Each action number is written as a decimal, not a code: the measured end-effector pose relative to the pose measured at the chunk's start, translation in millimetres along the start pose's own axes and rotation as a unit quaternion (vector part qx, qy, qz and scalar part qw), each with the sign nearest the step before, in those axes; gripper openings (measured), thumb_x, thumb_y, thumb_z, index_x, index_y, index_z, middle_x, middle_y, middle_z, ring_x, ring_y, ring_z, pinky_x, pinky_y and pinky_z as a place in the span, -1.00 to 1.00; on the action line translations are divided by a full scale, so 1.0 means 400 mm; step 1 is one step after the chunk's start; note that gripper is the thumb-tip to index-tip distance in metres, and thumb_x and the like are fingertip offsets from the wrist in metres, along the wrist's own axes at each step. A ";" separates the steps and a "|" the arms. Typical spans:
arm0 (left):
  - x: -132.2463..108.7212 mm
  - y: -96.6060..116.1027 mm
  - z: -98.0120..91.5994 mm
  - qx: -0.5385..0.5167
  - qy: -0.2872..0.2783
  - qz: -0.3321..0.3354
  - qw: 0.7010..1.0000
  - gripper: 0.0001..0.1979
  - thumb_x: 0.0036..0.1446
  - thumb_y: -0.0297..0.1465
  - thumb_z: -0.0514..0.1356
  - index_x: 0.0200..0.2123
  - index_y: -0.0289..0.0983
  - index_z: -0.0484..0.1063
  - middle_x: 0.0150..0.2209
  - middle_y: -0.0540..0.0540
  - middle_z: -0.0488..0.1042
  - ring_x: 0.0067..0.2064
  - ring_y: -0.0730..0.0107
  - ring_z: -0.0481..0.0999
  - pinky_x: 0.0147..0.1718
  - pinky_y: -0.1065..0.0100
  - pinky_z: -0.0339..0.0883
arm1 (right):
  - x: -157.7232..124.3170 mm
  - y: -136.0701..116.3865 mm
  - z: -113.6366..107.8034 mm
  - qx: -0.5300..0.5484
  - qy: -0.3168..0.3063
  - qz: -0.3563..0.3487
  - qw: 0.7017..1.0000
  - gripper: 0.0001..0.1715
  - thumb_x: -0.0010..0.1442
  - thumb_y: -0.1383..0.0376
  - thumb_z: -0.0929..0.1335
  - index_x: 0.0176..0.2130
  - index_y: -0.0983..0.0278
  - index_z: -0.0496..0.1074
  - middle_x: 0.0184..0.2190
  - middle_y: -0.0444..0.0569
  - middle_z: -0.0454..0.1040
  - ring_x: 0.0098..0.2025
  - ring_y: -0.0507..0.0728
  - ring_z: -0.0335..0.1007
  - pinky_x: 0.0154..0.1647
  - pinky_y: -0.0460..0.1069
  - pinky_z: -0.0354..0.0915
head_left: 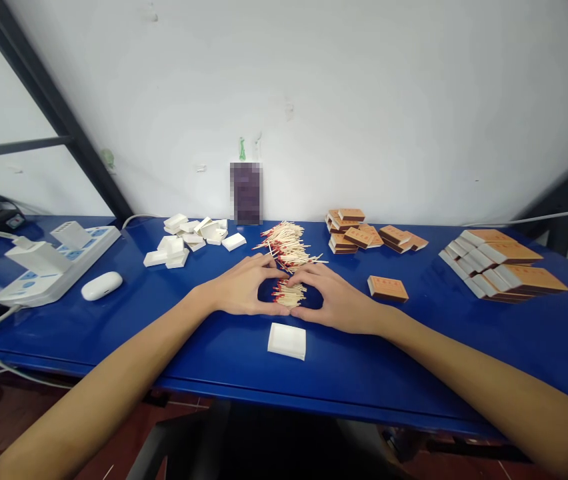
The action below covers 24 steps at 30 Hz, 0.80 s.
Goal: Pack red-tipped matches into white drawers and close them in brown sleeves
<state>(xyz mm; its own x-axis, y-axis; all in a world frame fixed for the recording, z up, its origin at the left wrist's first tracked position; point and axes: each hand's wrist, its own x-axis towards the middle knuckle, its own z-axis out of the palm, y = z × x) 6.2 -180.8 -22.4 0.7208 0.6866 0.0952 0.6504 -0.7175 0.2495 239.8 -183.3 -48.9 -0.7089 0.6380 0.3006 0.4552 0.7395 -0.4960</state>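
Note:
A small bunch of red-tipped matches lies on the blue table between my two hands. My left hand curves round the bunch from the left, and my right hand does the same from the right. Thumbs and fingertips almost meet, closed about the matches at the near and far sides. Just behind the fingers spreads a larger loose heap of matches. Nearer to me is a white matchbox tray; whether it holds anything is unclear. An orange matchbox cover lies right of my right hand.
White inner trays are heaped at the back left, orange covers at the back right. Stacked matchboxes stand far right. On the left are a power strip and a white earbud case. A blurred dark rectangle is against the wall.

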 end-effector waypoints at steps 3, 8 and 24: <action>0.001 -0.001 0.002 0.002 0.002 0.003 1.000 -0.29 0.03 0.15 0.23 0.07 -0.25 0.44 -0.10 -0.18 0.37 -0.06 0.11 0.34 -0.04 0.16 0.19 | 0.005 -0.001 0.007 -0.029 0.017 0.009 0.999 -0.69 0.16 0.18 0.42 -0.09 0.18 0.41 -0.06 0.01 0.45 0.03 0.24 0.32 0.07 0.19 0.24; 0.001 -0.005 0.003 0.002 0.002 0.000 1.000 -0.43 0.11 0.00 0.23 0.05 -0.26 0.43 -0.11 -0.17 0.38 -0.07 0.12 0.36 -0.05 0.16 0.21 | 0.010 0.004 0.013 -0.046 0.028 0.000 0.999 -0.75 0.17 0.20 0.41 -0.13 0.18 0.43 -0.09 0.02 0.46 0.01 0.24 0.33 0.05 0.18 0.25; 0.008 -0.006 0.011 -0.031 0.025 0.014 0.999 -0.70 0.15 -0.15 0.19 -0.23 -0.27 0.44 -0.27 -0.07 0.43 -0.22 0.27 0.39 -0.16 0.26 0.24 | 0.015 -0.002 0.020 -0.031 0.053 -0.030 0.998 -0.84 0.20 0.33 0.36 -0.16 0.20 0.44 -0.20 -0.05 0.51 -0.11 0.17 0.38 -0.03 0.09 0.27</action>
<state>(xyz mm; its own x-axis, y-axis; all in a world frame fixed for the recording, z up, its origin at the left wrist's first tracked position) 8.2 -177.5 -26.9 0.7253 0.6717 0.1509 0.6123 -0.7295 0.3048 231.0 -181.9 -53.2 -0.6760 0.6097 0.4139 0.4489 0.7861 -0.4249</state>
